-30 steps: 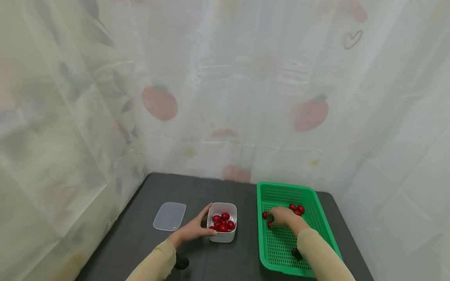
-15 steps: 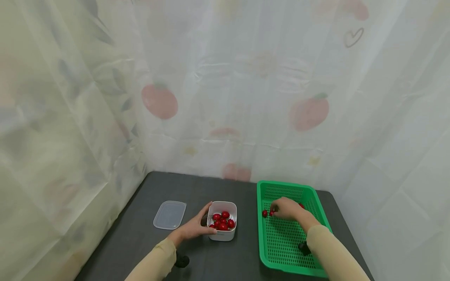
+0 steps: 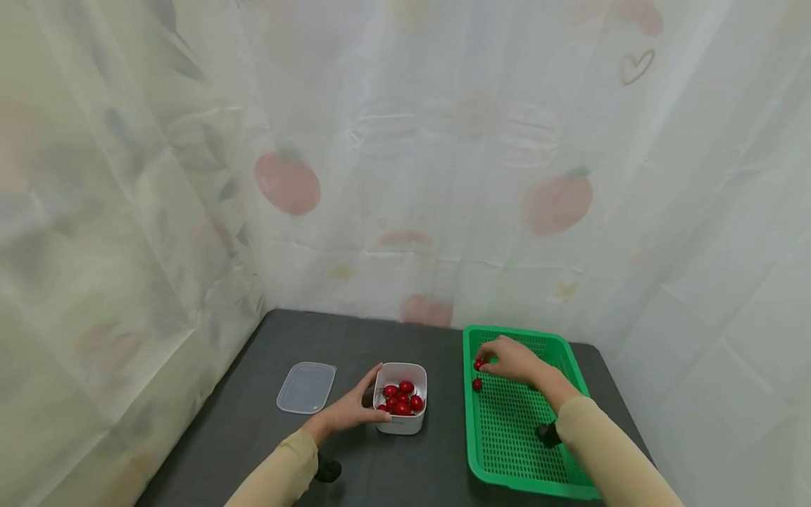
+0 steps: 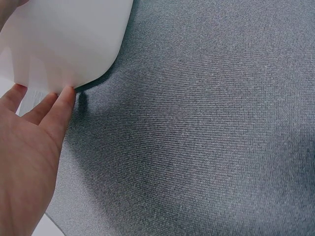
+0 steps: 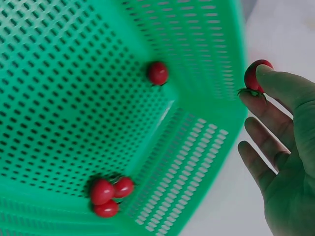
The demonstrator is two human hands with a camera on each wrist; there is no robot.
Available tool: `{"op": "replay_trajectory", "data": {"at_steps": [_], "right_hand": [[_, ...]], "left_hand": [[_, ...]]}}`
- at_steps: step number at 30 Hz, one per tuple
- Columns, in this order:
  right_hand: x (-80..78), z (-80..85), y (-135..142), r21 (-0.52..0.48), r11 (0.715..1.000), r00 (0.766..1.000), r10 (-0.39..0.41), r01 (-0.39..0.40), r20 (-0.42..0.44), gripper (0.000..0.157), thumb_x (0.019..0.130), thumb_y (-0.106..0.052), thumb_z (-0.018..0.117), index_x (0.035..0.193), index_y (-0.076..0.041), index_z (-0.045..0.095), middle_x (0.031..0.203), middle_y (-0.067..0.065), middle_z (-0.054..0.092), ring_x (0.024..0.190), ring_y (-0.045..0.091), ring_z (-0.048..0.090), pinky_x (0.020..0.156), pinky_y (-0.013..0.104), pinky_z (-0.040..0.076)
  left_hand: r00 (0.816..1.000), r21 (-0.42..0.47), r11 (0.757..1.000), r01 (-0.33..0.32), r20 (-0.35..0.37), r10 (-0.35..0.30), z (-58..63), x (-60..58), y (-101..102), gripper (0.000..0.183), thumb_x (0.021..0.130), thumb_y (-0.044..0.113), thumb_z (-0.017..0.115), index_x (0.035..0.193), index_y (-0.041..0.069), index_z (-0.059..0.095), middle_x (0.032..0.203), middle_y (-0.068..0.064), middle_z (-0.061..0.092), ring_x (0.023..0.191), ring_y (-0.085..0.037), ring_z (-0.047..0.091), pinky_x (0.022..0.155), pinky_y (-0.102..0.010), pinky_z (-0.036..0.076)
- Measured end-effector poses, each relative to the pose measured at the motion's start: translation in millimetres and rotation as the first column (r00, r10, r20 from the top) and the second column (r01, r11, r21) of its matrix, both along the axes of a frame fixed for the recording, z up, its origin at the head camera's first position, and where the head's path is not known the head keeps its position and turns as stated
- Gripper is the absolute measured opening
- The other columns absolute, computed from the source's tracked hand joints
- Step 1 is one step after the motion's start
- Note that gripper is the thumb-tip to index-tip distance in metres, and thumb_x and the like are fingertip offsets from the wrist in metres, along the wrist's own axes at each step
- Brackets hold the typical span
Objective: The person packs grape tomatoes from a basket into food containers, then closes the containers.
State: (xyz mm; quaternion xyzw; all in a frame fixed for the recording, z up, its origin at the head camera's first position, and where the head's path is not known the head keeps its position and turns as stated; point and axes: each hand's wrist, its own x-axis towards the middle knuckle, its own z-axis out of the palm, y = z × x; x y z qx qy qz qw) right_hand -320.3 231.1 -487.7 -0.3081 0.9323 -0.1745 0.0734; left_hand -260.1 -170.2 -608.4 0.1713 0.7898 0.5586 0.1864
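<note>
My left hand [image 3: 345, 414] grips a square white plastic container [image 3: 404, 427], thumb at its near side and fingers at the left and back. In the left wrist view its fingertips [image 4: 67, 92] press the white wall. Several red cherry tomatoes [image 3: 402, 408] lie inside. My right hand [image 3: 512, 361] is raised over the back left of a green perforated basket [image 3: 472, 443], pinching a cherry tomato [image 5: 255, 77] with green sepals between thumb and finger. One tomato [image 3: 477, 385] lies by the basket's left wall; three more tomatoes [image 5: 102, 191] cluster at a corner in the right wrist view.
A translucent lid [image 3: 307, 388] lies flat on the dark grey table [image 3: 355, 338], left of the container. Patterned curtains [image 3: 405, 211] hang behind and along both sides. Dark wrist devices [image 3: 327, 470] show below the forearms.
My right hand has picked up a cherry tomato from the basket's left part and moved it up and toward the back left. The left hand and container have stayed put.
</note>
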Motion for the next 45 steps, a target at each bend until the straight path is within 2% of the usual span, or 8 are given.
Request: {"op": "replay_trajectory", "data": {"at_steps": [4, 10, 14, 24, 31, 41, 45], "right_hand": [[-0.8, 9.4, -13.3, -0.012, 0.999, 0.999, 0.032, -0.032, -0.01, 0.014, 0.099, -0.023, 0.071, 0.112, -0.022, 0.076, 0.108, -0.009, 0.07, 0.107, 0.018, 0.056, 0.084, 0.041, 0.051], [1.7, 24.2, -39.2, -0.036, 0.997, 0.998, 0.07, -0.07, 0.0, 0.014, 0.099, -0.022, 0.071, 0.112, -0.021, 0.076, 0.106, -0.009, 0.071, 0.111, 0.024, 0.057, 0.088, 0.044, 0.049], [1.4, 29.6, -54.4, -0.045, 0.995, 0.996, 0.091, -0.09, 0.008, 0.013, 0.098, -0.022, 0.072, 0.111, -0.022, 0.076, 0.105, -0.011, 0.07, 0.11, 0.022, 0.057, 0.09, 0.044, 0.049], [-6.2, 29.8, -89.4, 0.0, 0.99, 0.99, 0.139, -0.139, -0.02, 0.013, 0.097, -0.025, 0.074, 0.11, -0.025, 0.076, 0.104, -0.014, 0.07, 0.105, 0.012, 0.057, 0.091, 0.039, 0.049], [-5.8, 29.1, -113.5, 0.006, 0.984, 0.983, 0.176, -0.176, -0.049, 0.013, 0.095, -0.023, 0.076, 0.108, -0.022, 0.077, 0.101, -0.012, 0.072, 0.1, 0.012, 0.055, 0.088, 0.038, 0.049], [-8.2, 20.1, -136.9, 0.008, 0.981, 0.981, 0.194, -0.194, -0.029, 0.013, 0.095, -0.026, 0.076, 0.108, -0.025, 0.078, 0.099, -0.017, 0.07, 0.101, 0.016, 0.056, 0.085, 0.031, 0.049], [-9.0, 16.0, -143.9, 0.017, 0.981, 0.981, 0.192, -0.192, -0.019, 0.013, 0.095, -0.026, 0.076, 0.108, -0.026, 0.078, 0.099, -0.018, 0.07, 0.099, 0.011, 0.053, 0.084, 0.03, 0.049]], "left_hand": [[1.0, 0.001, 1.0, -0.001, 0.004, 0.001, 1.5, -0.1, 0.6, 0.112, 0.087, 0.031, 0.082, 0.166, 0.023, 0.003, 0.168, -0.018, 0.016, 0.146, -0.048, 0.029, 0.11, -0.065, 0.033], [1.0, -0.011, 1.0, -0.008, 0.008, 0.008, 4.2, 1.2, 1.1, 0.112, 0.087, 0.033, 0.083, 0.166, 0.023, 0.003, 0.168, -0.018, 0.016, 0.148, -0.047, 0.026, 0.111, -0.066, 0.03], [1.0, -0.012, 1.0, -0.009, 0.006, 0.009, 4.3, 1.3, 1.7, 0.112, 0.088, 0.032, 0.082, 0.166, 0.021, 0.003, 0.168, -0.018, 0.015, 0.148, -0.047, 0.026, 0.112, -0.066, 0.03], [1.0, -0.012, 1.0, -0.018, 0.004, 0.018, 2.0, 0.1, 2.8, 0.112, 0.088, 0.032, 0.082, 0.166, 0.021, 0.003, 0.168, -0.017, 0.015, 0.147, -0.047, 0.028, 0.112, -0.065, 0.03], [1.0, -0.007, 1.0, -0.014, 0.004, 0.014, 2.2, 1.1, 2.7, 0.109, 0.09, 0.027, 0.081, 0.166, 0.02, 0.003, 0.167, -0.019, 0.017, 0.146, -0.047, 0.029, 0.111, -0.065, 0.031], [1.0, -0.002, 1.0, 0.008, 0.0, -0.008, 4.4, 1.3, 2.5, 0.11, 0.09, 0.028, 0.08, 0.166, 0.019, 0.001, 0.167, -0.019, 0.015, 0.146, -0.048, 0.029, 0.111, -0.065, 0.032], [1.0, -0.001, 1.0, 0.014, 0.005, -0.014, 5.7, 3.5, 1.9, 0.11, 0.091, 0.027, 0.08, 0.166, 0.019, 0.0, 0.167, -0.02, 0.014, 0.145, -0.049, 0.03, 0.11, -0.065, 0.033]]}}
